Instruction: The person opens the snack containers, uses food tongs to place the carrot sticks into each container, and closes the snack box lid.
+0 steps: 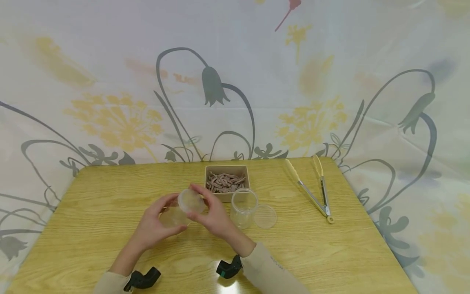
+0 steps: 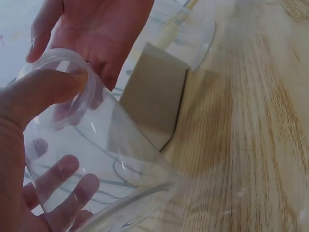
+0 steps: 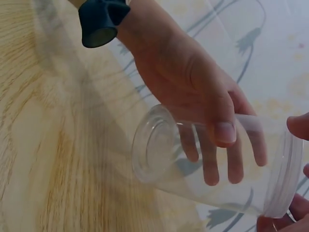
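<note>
A clear plastic jar (image 1: 171, 216) is held tilted above the table, its wide end with the translucent screw lid (image 1: 191, 201) turned up toward the right. My left hand (image 1: 156, 224) grips the jar's body, thumb on one side and fingers round the other, as the right wrist view shows on the jar wall (image 3: 217, 193). On the lid's rim, my right hand (image 1: 216, 216) pinches with thumb and fingers. Just right of that hand stands a second clear jar (image 1: 242, 218), its mouth uncovered. Beside it a round translucent lid (image 1: 265, 216) lies flat.
Behind the hands sits a beige box (image 1: 222, 197) holding several brownish strips (image 1: 225, 182). Spread tongs (image 1: 315, 199) with pale yellow tips lie at the right. A flower-patterned cloth (image 1: 235, 102) hangs behind the wooden table (image 1: 312, 253).
</note>
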Demonstrator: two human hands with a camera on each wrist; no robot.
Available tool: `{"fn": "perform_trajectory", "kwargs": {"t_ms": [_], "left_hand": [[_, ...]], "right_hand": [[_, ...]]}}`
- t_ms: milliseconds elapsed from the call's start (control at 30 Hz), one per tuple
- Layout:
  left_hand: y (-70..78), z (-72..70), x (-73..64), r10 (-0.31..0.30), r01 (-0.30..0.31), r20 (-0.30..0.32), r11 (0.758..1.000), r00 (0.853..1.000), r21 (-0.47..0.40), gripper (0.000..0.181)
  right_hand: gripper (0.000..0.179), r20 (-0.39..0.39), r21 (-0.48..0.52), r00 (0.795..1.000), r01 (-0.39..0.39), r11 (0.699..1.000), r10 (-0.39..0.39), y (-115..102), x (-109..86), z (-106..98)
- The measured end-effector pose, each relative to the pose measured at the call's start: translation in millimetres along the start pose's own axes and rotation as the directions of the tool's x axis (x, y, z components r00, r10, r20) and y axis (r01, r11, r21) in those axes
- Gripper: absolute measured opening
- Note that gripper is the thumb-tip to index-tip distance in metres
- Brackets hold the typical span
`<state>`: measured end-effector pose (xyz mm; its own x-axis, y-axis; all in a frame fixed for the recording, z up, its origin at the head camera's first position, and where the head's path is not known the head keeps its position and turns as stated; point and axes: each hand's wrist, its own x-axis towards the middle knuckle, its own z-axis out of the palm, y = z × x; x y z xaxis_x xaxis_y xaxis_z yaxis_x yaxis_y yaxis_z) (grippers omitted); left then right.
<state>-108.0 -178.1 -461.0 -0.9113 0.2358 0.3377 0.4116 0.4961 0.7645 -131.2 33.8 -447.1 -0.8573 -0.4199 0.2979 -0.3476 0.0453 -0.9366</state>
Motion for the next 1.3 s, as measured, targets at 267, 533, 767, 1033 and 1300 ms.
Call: {"fn": "perform_trajectory", "kwargs": {"t_ms": [267, 533, 767, 1033, 1300], "left_hand": [[-1.8, -0.5, 1.9, 0.137, -0.13, -0.038, 0.981, 0.99, 0.143, 0.083], [-2.5, 0.5, 2.4, 0.193, -0.182, -0.027, 0.957, 0.981, 0.228, 0.083], [-6.3, 0.2, 0.7, 0.148, -0.143, -0.016, 0.974, 0.989, 0.176, 0.082], [-5.6, -0.2, -0.4, 0.164, -0.153, -0.027, 0.96, 0.986, 0.235, 0.083], [-3.6, 4.0, -1.9, 0.186, -0.177, -0.003, 0.942, 0.983, 0.286, 0.082]], "right_hand": [[0.057, -0.04, -0.102, 0.997, -0.066, 0.993, 0.062, -0.2, -0.5, 2.2], [0.049, -0.095, -0.124, 0.989, -0.121, 0.985, 0.11, 0.2, -0.7, 4.4], [0.043, -0.027, -0.038, 0.998, -0.062, 0.997, 0.061, -0.1, -2.6, 2.1], [0.052, -0.096, -0.118, 0.985, -0.157, 0.981, 0.146, 0.2, -3.9, 6.3], [0.06, -0.13, -0.141, 0.974, -0.202, 0.969, 0.184, -0.5, -4.8, 7.8]]}}
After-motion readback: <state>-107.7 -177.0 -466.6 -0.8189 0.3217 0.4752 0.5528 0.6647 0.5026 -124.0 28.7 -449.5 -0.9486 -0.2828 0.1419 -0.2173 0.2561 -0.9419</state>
